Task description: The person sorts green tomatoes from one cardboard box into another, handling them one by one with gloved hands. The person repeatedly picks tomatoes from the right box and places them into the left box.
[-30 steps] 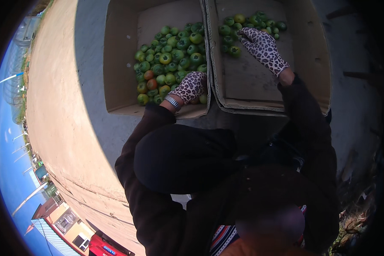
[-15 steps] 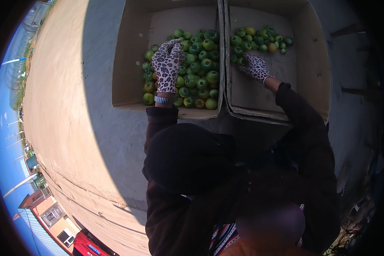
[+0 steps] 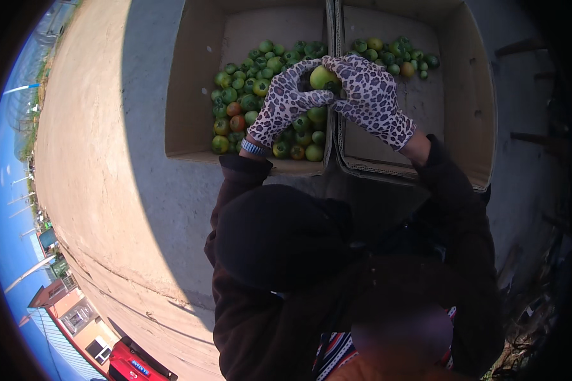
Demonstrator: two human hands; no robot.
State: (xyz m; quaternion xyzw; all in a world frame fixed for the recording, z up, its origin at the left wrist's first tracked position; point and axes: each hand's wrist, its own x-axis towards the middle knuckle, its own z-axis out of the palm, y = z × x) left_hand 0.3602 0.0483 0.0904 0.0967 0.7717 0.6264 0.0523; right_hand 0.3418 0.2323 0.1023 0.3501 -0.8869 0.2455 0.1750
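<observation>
Over the walls between two cardboard boxes, a yellowish-green tomato (image 3: 323, 77) is held up between both hands. My left hand (image 3: 287, 100), in a leopard-print glove, curls closed round its left side. My right hand (image 3: 372, 95), gloved alike, closes on it from the right. Many green tomatoes (image 3: 235, 82), a few turning orange, lie in the left box (image 3: 194, 82) beneath my left hand. A smaller heap of green tomatoes (image 3: 397, 51) is at the far side of the right box (image 3: 469, 89), partly hidden by my right hand.
The boxes' inner walls (image 3: 334, 143) stand side by side. Concrete ground (image 3: 165, 209) lies in shadow to the left, with sunlit ground (image 3: 95, 159) beyond. Dark bars (image 3: 521, 46) stick out right of the boxes. A red vehicle (image 3: 136, 363) is at lower left.
My left hand has moved right from the left box's tomatoes, and my right hand has risen from the right box's heap. They now meet round one tomato.
</observation>
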